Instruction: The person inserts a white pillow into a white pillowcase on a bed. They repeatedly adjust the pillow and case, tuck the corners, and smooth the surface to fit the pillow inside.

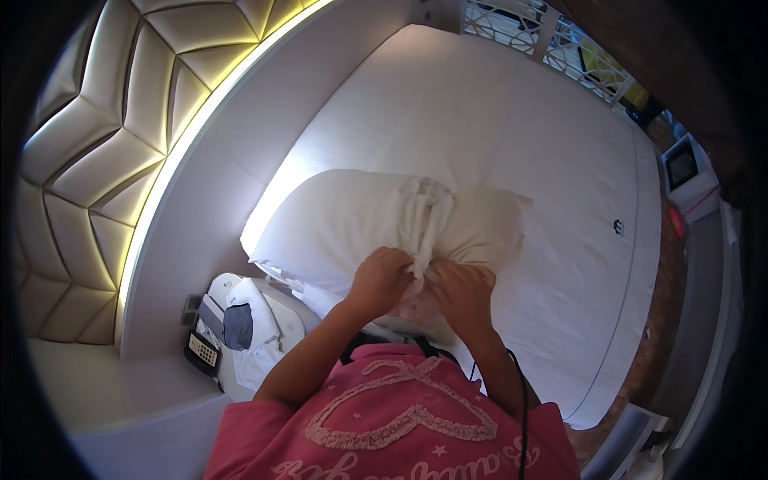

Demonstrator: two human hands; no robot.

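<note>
A pillow (486, 227) lies across the near side of the bed, partly covered by a white pillowcase (344, 220). The case covers its left part, and its open edge is gathered in folds near the middle; the cream-coloured right end sticks out bare. My left hand (382, 280) is closed on the near side of the gathered edge, fingers bent into the cloth. Just to its right, my right hand (462, 294) also grips the pillowcase where the folds meet the bare pillow. Fingertips of both hands are partly hidden in the fabric.
Under the pillow is a bed with a white sheet (544, 152). At left stand a padded, lit wall panel (104, 152) and a bedside table (292, 316) with folded cloths (238, 324) and a telephone (202, 354). A lattice screen (552, 40) borders the far end.
</note>
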